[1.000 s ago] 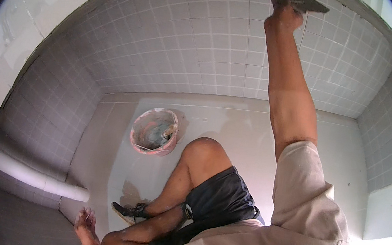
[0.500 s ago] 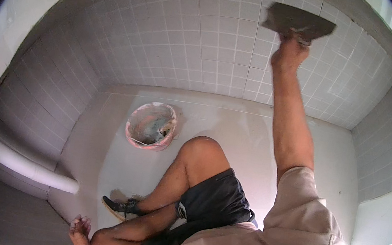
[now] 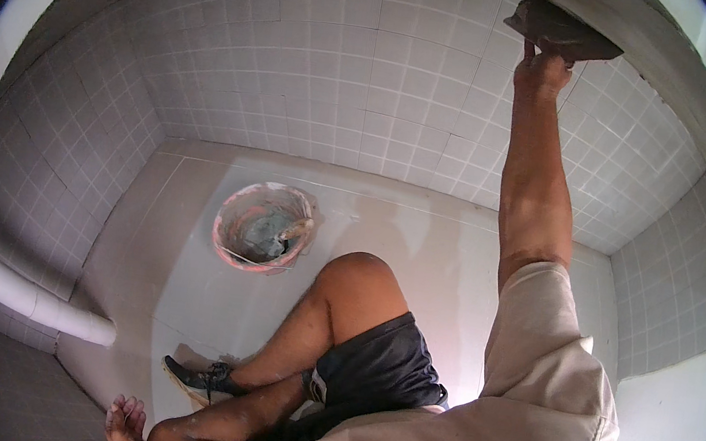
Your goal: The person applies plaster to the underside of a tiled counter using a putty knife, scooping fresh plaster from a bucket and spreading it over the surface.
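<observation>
My right hand (image 3: 543, 74) is raised on an outstretched arm, its fingers closed on a wide, dark flat trowel (image 3: 565, 31). The trowel lies at the top of the back wall, close under the grey edge there. Behind it is a wall of small grey tiles (image 3: 416, 82) with pale joint lines. At the lower left, my left hand (image 3: 126, 425) rests beside my bent knee, fingers loosely curled and apart, holding nothing.
A pinkish, smeared bucket (image 3: 222, 234) stands on the grey floor (image 3: 138, 264) ahead of my knee, with grey-green paste and a tool handle (image 3: 296, 229) inside. A white pipe (image 3: 27, 294) runs along the left wall. Tiled walls close in both sides.
My right hand has carried the trowel up and a little to the right, to the wall's upper edge. The view has shifted slightly. My left hand stays by the knee.
</observation>
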`<state>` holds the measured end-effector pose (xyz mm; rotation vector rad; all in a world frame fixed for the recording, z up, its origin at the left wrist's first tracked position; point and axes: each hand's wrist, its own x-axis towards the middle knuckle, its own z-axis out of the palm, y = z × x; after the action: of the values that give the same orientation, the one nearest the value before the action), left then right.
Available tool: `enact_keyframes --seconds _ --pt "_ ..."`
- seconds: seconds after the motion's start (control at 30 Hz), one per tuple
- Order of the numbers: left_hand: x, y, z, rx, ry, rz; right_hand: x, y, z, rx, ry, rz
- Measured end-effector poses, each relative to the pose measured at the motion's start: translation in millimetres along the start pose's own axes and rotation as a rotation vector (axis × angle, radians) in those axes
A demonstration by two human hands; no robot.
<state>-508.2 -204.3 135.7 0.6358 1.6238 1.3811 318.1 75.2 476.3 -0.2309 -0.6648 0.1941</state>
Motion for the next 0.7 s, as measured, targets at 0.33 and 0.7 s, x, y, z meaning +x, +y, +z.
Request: enact_keyframes --seconds 0.33,0.7 --pt "1 12 26 0.178 -0.003 -0.008 -48 69 56 0.014 -0.094 -0.134" --pt "-5 13 28 0.178 -0.001 0.054 -115 143 144 0.087 -0.046 -0.145"
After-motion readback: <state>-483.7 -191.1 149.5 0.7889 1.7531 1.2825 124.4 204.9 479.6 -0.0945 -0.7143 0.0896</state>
